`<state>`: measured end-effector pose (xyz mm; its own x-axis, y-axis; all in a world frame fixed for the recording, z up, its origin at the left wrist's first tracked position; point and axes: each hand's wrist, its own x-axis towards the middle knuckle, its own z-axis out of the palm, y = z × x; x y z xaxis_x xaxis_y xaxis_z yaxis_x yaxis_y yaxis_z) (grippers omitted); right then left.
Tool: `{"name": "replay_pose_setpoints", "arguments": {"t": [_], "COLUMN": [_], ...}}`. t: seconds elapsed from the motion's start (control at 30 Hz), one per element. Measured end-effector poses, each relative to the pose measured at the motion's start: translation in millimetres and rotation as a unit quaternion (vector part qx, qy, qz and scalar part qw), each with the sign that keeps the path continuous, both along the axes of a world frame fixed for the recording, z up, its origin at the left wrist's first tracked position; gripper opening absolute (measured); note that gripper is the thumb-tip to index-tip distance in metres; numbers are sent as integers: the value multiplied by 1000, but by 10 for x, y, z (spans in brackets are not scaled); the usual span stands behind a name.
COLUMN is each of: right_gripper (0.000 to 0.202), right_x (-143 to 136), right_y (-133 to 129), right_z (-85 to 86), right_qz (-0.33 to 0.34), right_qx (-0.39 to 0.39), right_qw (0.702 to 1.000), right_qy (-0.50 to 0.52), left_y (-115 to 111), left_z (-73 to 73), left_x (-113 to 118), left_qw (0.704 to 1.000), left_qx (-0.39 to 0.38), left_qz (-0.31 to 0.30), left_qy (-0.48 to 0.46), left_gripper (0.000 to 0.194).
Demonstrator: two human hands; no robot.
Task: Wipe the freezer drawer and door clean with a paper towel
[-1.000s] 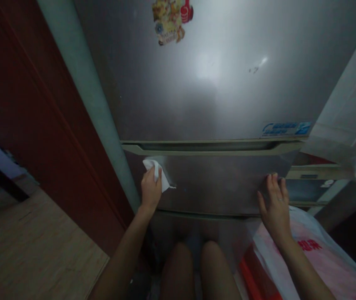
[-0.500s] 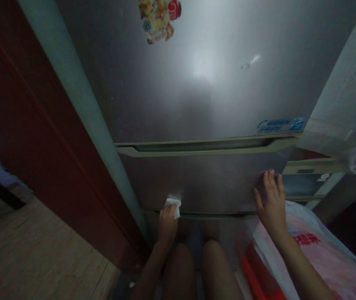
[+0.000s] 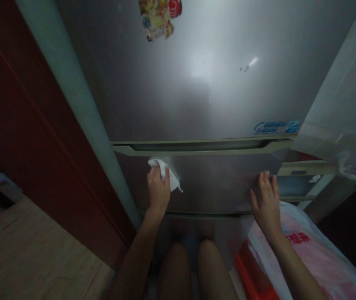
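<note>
A white cloth or tissue (image 3: 172,178) is pinched in my left hand (image 3: 159,188), against the left part of the middle panel (image 3: 209,179) of a silver refrigerator (image 3: 178,104). My right hand (image 3: 267,204) rests open on the right edge of the same panel, its fingers pointing up and slightly apart. Just above the cloth runs a pale handle strip (image 3: 205,151). On the upper door are a colourful magnet (image 3: 157,21) and a blue sticker (image 3: 277,127).
A red-brown door frame (image 3: 49,146) stands on the left, with wooden floor (image 3: 40,250) beyond it. At the lower right are a white plastic bag (image 3: 318,262) with red print and an orange-red box (image 3: 252,271). My knees are at the bottom centre.
My left hand has moved up and slightly left on the panel with the white cloth, which now shows more spread out. My right hand remains on the panel's right edge.
</note>
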<state>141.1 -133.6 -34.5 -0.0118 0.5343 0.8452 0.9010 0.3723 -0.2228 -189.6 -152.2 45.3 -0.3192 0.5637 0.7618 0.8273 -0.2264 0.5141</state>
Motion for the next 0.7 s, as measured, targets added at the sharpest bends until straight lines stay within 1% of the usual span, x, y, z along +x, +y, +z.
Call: {"name": "replay_pose_setpoints", "arguments": {"t": [0.03,0.07,0.1,0.13,0.17,0.2,0.23,0.27,0.33,0.43,0.5,0.53,0.6,0.63,0.67,0.7], "right_gripper": [66,66,67,67,67,67,67,67,67,67,67,67,67,67,67,67], "right_x": [2,5,7,8,8,8,7,6,6,7,4,2,-2,-3,-2,1], "right_y": [3,7,12,16,19,21,21,19,16,15,17,17,15,13,12,11], "right_z": [-2,-5,-9,-13,-16,-18,-20,-20,-20,-21,-21,-21,-20,-19,-20,-20], "right_qz": [-2,-3,-2,-2,-1,0,1,0,-1,-3,-2,-2,-4,-6,-6,-6], "right_qx": [0,1,1,3,5,7,9,10,7,4,5,5,7,9,11,12], "right_qw": [1000,1000,1000,1000,1000,1000,1000,1000,1000,1000,1000,1000,1000,1000,1000,1000], "right_qy": [-1,-2,-3,-4,-5,-5,-5,-5,-7,-10,-8,-6,-2,-1,-1,-2], "left_y": [23,37,39,29,7,-24,-61,-102,-182,-268,-298,-308,-322,-330,-339,-351], "left_z": [150,259,321,333,295,212,90,-62,-415,-953,-1258,-1387,-1585,-1645,-1672,-1661], "left_x": [47,101,159,216,269,315,351,376,392,347,303,284,259,251,244,237], "left_qw": [999,998,995,991,985,978,970,960,943,933,933,934,940,944,950,958], "left_qx": [13,14,6,-12,-37,-66,-97,-129,-187,-237,-256,-261,-261,-254,-241,-223], "left_qz": [-4,-5,-9,-14,-22,-35,-52,-70,-97,-93,-88,-87,-87,-88,-88,-86], "left_qy": [33,68,103,136,166,194,218,239,258,254,237,226,203,190,175,158], "left_gripper": [27,25,24,21,18,16,16,19,26,33,36,37,40,41,41,40]}}
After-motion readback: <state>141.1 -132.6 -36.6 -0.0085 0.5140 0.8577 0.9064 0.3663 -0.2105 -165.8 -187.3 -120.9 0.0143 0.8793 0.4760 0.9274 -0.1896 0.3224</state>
